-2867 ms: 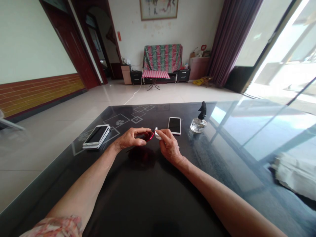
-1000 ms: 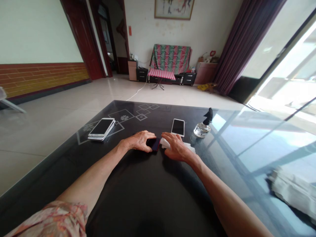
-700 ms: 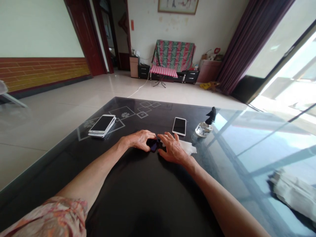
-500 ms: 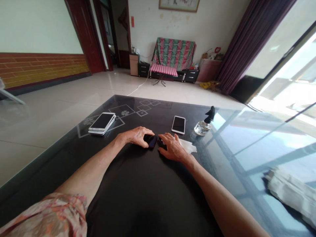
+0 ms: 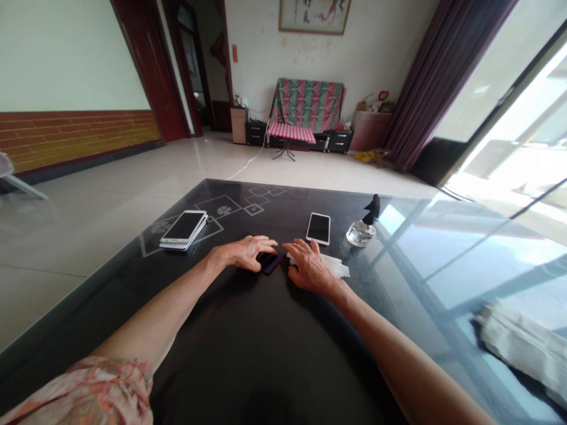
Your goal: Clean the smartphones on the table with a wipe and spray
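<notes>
Pinning a dark red slim phone [image 5: 271, 262] on the black glass bench [image 5: 266, 354].
Left hand [image 5: 245, 252] clasps its near end, long axis slanting away rightward; right hand [image 5: 310, 267] lies spread on a white cloth [image 5: 337, 270].

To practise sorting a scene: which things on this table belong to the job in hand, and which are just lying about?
In hand: left hand on the dark red phone; right hand flat on the white cloth.
Lying about: stack of white phones; single white phone; glass spray bottle.
</notes>
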Motion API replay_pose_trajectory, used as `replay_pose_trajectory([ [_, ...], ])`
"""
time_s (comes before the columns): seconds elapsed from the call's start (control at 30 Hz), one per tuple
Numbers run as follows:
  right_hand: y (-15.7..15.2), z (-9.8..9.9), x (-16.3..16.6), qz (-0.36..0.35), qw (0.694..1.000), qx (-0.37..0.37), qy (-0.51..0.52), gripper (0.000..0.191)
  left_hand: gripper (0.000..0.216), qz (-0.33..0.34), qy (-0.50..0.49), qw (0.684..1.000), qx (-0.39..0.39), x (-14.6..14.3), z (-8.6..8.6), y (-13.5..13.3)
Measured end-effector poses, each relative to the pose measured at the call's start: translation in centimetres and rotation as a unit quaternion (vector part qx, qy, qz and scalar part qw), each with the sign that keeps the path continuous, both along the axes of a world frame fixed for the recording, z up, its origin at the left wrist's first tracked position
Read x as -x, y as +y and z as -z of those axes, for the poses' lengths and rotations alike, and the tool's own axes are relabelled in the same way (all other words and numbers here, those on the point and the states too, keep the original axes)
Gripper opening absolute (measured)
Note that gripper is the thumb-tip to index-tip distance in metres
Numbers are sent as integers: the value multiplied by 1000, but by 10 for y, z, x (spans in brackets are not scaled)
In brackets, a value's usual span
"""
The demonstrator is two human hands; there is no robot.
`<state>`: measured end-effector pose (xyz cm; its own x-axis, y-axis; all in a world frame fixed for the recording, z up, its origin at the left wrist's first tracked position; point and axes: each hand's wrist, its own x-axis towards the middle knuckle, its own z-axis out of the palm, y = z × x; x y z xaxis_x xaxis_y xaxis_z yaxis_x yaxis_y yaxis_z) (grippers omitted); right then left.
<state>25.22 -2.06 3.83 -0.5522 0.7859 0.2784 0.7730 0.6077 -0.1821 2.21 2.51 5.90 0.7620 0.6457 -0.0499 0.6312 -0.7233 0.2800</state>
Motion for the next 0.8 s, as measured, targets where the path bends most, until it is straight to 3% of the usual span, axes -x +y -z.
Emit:
replay_pose_trajectory([
  [0.1,4,-12,1,-15,1000,-1,-18,58,70,-57,-5,998,-20,9,-14,-2],
  [0.2,5,-21,13,-5,1000,8,-29,57,64,-219,-82,972,-30,28,-21,-9],
  [0.27,5,-24,24,8,999,25,-47,58,58,-360,-126,924,9,40,-16,-19],
  [0.33,2,-24,37,15,997,38,-71,60,59,-445,-171,875,85,46,-5,-30],
  [0.47,-1,-17,59,58,989,54,-124,66,68,-484,-363,765,220,36,20,-51],
  [0.53,-1,-13,66,87,986,57,-133,64,69,-474,-419,734,246,24,28,-56],
  [0.63,-6,-9,72,115,985,45,-117,55,67,-470,-439,732,226,9,39,-56],
  [0.8,-24,-3,84,158,984,37,-76,53,57,-489,-367,783,111,1,48,-49],
])
